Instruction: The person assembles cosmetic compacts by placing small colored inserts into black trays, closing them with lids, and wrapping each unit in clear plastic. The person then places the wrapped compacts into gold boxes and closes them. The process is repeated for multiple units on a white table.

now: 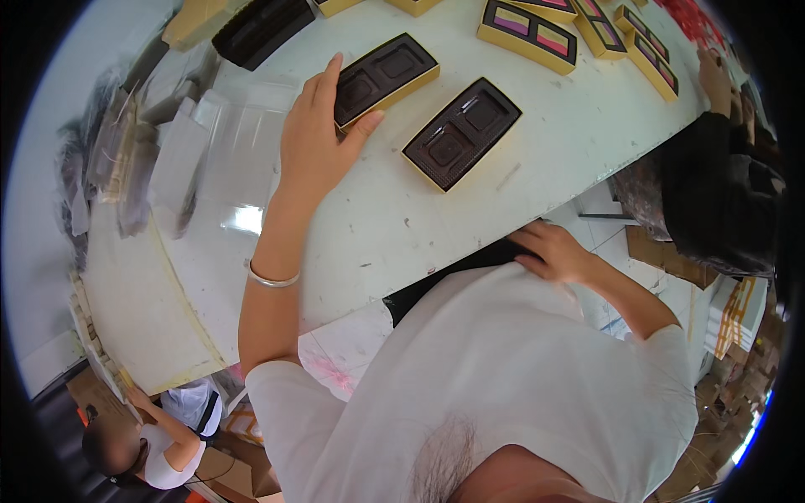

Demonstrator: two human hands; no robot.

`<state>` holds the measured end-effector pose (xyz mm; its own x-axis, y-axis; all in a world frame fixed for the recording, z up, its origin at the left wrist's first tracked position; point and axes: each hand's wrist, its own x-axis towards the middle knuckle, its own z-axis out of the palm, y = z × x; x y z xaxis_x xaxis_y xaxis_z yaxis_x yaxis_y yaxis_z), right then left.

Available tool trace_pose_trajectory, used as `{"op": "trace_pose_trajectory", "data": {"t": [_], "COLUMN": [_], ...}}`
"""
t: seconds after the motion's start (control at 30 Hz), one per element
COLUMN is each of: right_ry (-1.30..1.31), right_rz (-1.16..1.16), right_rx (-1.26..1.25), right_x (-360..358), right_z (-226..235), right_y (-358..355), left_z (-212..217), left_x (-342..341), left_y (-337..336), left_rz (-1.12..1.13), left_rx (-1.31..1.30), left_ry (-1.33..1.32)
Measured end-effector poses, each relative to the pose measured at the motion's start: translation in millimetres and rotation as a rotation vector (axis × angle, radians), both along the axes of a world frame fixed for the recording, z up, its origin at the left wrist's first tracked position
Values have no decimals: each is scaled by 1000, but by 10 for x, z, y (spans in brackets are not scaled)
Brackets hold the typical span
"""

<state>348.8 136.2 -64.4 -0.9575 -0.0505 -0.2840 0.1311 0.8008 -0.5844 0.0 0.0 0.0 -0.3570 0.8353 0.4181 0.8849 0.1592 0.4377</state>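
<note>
Gold edges frame the first box (401, 65), which we hold near its left end at the white table (369, 243), the thumb of our left hand (319, 138) against the near side and its fingers around the end; its dark insert has two square hollows. Just right of it, apart and angled, lies the second box (464, 134), similarly lined. Our right hand (558, 251) is low by the table's near edge, beside black material (444, 277); we cannot tell whether it grips anything. Clear plastic trays (239, 147) lie left of our left forearm
</note>
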Motion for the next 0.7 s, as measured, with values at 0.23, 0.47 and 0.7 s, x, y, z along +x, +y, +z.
{"op": "trace_pose_trajectory", "data": {"t": [0.23, 0.47, 0.7], "right_ry": [247, 307, 251], "right_rz": [-142, -379, -208], "right_rx": [-63, -126, 85], "right_x": [-295, -475, -465], "right_z": [-500, -518, -446], "right_y": [-108, -232, -121], "left_z": [67, 27, 34], "left_x": [35, 90, 60], "left_y": [-21, -28, -20], "left_rz": [38, 101, 54], "left_rx": [-110, -113, -58], "left_ry": [188, 216, 169]}}
